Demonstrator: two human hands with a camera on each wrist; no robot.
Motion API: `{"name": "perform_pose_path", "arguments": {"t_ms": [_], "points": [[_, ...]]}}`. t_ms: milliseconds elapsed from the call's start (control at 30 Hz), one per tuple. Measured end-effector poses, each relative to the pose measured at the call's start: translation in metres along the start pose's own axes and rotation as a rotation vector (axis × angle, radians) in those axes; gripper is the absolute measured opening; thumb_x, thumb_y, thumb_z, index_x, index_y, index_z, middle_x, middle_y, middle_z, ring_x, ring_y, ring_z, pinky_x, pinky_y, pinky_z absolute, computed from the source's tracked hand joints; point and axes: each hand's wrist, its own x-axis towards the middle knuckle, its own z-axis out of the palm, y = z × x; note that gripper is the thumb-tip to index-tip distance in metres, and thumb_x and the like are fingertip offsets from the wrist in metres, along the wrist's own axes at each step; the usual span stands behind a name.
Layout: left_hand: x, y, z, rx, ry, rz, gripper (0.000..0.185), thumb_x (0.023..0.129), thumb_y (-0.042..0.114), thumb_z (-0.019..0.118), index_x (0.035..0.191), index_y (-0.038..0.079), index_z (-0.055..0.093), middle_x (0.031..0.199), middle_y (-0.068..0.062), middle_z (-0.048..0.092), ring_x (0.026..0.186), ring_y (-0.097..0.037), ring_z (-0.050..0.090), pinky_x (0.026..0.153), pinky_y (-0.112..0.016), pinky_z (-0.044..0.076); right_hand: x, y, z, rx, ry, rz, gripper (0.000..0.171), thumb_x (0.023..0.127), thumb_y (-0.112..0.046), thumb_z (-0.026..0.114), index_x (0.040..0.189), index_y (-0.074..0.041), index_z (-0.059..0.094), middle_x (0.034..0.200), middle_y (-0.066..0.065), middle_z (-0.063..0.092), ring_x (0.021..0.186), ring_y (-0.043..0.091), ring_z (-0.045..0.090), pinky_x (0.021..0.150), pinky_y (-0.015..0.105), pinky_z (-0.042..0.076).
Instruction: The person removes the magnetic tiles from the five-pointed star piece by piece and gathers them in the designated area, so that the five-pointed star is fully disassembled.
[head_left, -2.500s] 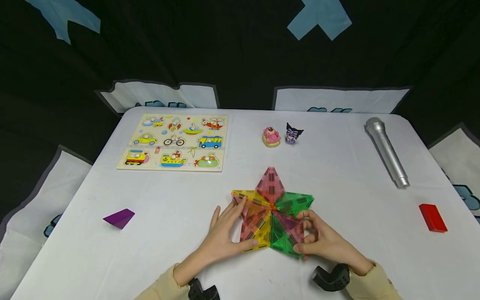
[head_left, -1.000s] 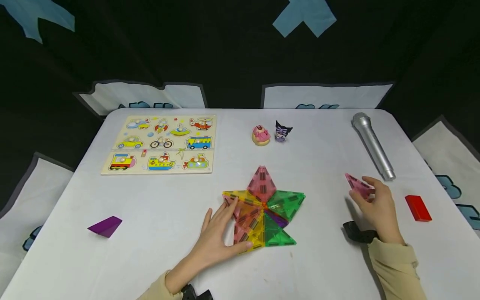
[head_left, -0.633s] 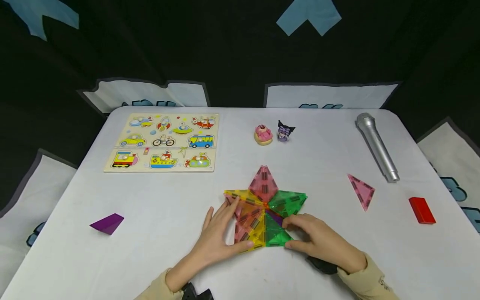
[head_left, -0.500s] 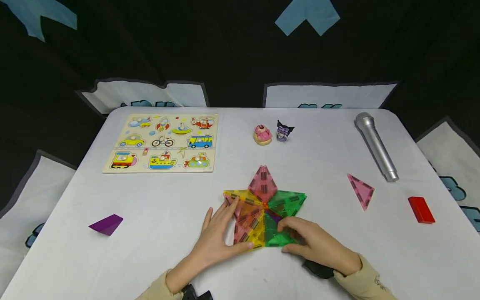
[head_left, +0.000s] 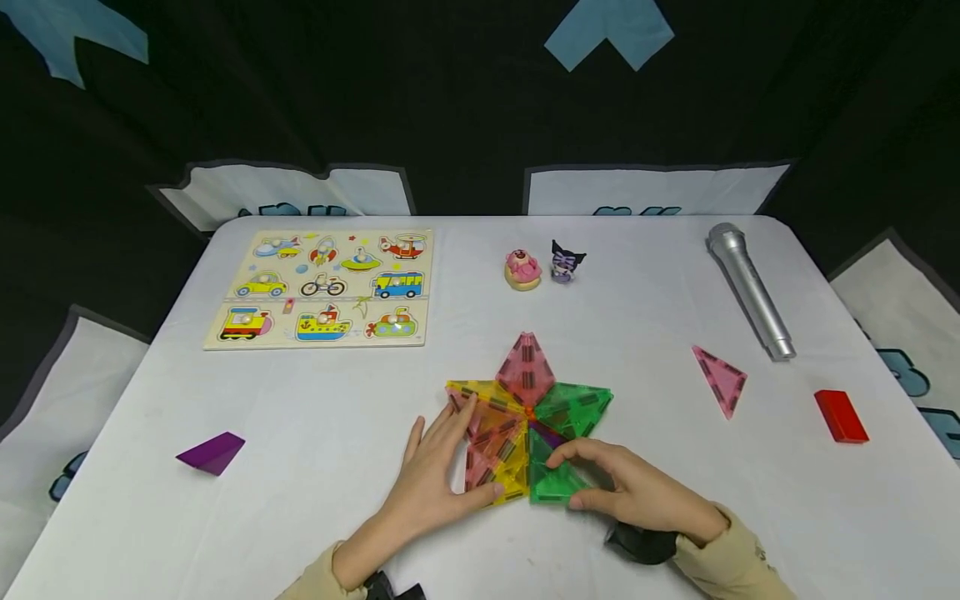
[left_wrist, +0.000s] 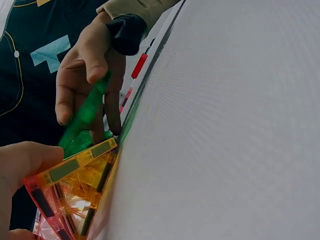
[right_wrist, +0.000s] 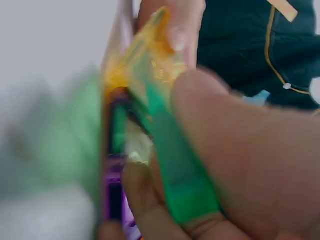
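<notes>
Several see-through magnetic tiles in pink, yellow and green form a star-shaped build (head_left: 527, 371) at the table's middle. My left hand (head_left: 442, 475) rests along its left side, fingers fairly straight, with the thumb at the yellow tile's edge (left_wrist: 77, 162). At the front right, my right hand (head_left: 630, 487) pinches a green triangular magnetic tile (head_left: 553, 482) between thumb and fingers. The right wrist view shows this green tile tilted on edge beside the yellow part. A purple tile (head_left: 551, 434) shows in the gap behind it. One pink triangular tile (head_left: 722, 381) lies loose to the right.
A purple folded-looking piece (head_left: 212, 452) lies at the left. Behind it is a wooden vehicle puzzle board (head_left: 322, 287). Two small figurines, one pink (head_left: 522, 271) and one black-and-purple (head_left: 565, 262), stand at the back. A silver microphone (head_left: 752, 292) and a red block (head_left: 842, 417) lie at the right.
My right hand has taken the pink triangular tile off the build, laid it at the right and returned. It now pinches the green tile, which has shifted slightly toward me. My left hand stays put.
</notes>
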Motion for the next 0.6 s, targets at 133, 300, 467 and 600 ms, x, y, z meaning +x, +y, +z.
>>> {"name": "perform_pose_path", "arguments": {"t_ms": [133,300,467,600], "points": [[0.0,0.0,-0.001,0.004,-0.002,0.004,0.096,0.07,0.052,0.068,0.145,0.015,0.02,0.144,-0.008,0.028,0.133,-0.024,0.02,0.103,-0.053,0.001,-0.004,-0.001,-0.009,0.082,0.031,-0.062,0.035,0.087,-0.013,0.06,0.121,-0.01,0.05,0.12,0.003,0.052,0.115,0.016,0.044,0.096,0.032,0.035],[0.001,0.0,-0.001,0.002,-0.005,0.003,0.096,0.07,0.052,0.068,0.145,0.014,0.021,0.144,-0.008,0.028,0.133,-0.024,0.019,0.103,-0.053,0.0,-0.011,0.008,-0.034,0.015,0.451,-0.121,0.038,0.083,0.005,0.06,0.12,0.003,0.049,0.114,0.014,0.053,0.105,0.013,0.05,0.086,0.022,0.042],[0.001,0.001,-0.001,-0.01,-0.009,-0.005,0.096,0.07,0.051,0.068,0.145,0.013,0.021,0.144,-0.006,0.028,0.133,-0.024,0.019,0.103,-0.053,-0.001,-0.023,0.026,-0.06,-0.171,0.803,0.169,0.04,0.088,-0.009,0.059,0.124,0.003,0.047,0.118,0.018,0.049,0.104,0.021,0.047,0.079,0.011,0.038],[0.001,0.0,-0.001,-0.009,-0.011,0.001,0.096,0.07,0.052,0.068,0.145,0.013,0.02,0.144,-0.006,0.028,0.133,-0.025,0.019,0.103,-0.053,0.0,-0.03,0.039,-0.07,-0.287,0.808,0.285,0.04,0.087,-0.012,0.061,0.122,0.003,0.048,0.109,0.023,0.051,0.096,0.029,0.047,0.072,0.013,0.036]]}}
